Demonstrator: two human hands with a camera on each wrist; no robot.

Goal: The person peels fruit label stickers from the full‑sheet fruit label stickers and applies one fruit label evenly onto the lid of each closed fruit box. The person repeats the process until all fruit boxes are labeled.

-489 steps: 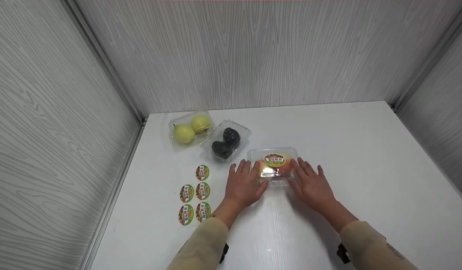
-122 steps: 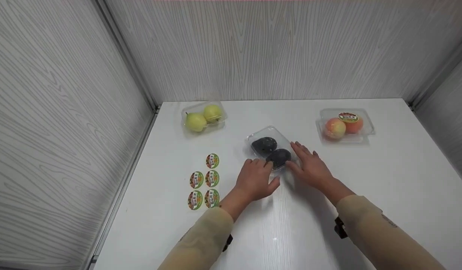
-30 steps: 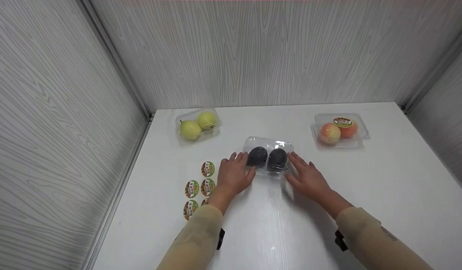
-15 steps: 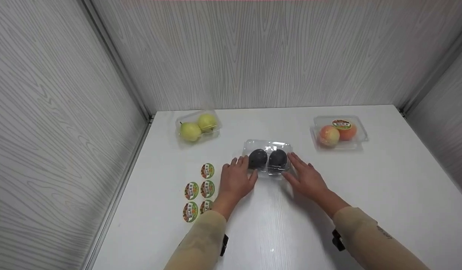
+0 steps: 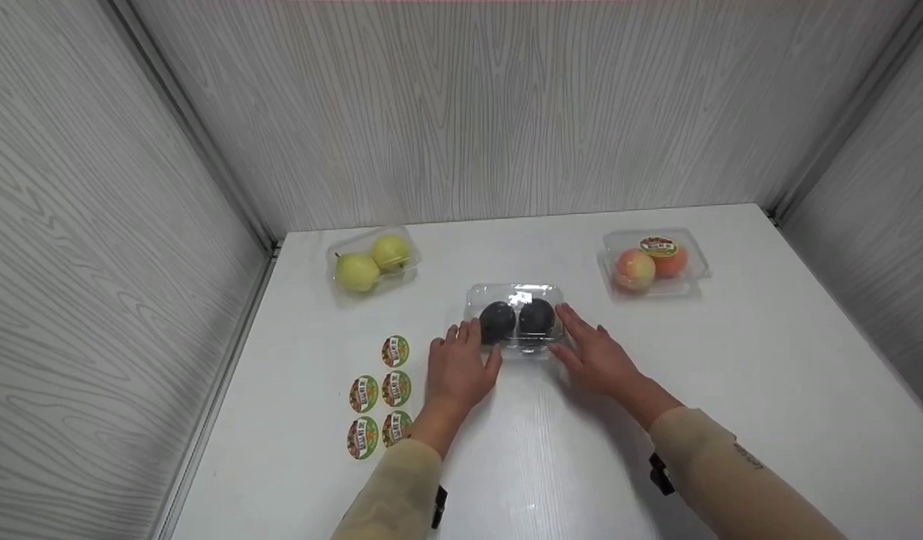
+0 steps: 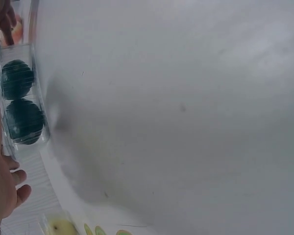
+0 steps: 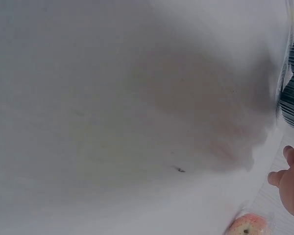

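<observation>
A clear plastic clamshell box (image 5: 474, 298) with two dark, rounded fruits (image 5: 537, 317) inside lies closed on the white table, its long side roughly facing me. My left hand (image 5: 460, 373) is at its left side, fingertips by the wall and thumb near the front corner. On the opposite side, my right hand (image 5: 597, 363) has its fingers extended along the right wall, thumb at the front corner. In the left wrist view the dark fruits (image 6: 23, 122) show through the ribbed plastic between both hands. No label shows on this box's lid.
Several oval fruit stickers (image 5: 395, 351) lie left of my left hand. A clear box with two yellow-green pears (image 5: 358, 272) stands at the back left. At the back right is a box with peach-like fruits (image 5: 635, 270) and an oval sticker (image 5: 658, 247) on its lid.
Since the earliest frame the stickered peach box has gone from the middle to the back right. The dark-fruit box has come to the middle and been turned straight between both hands.
</observation>
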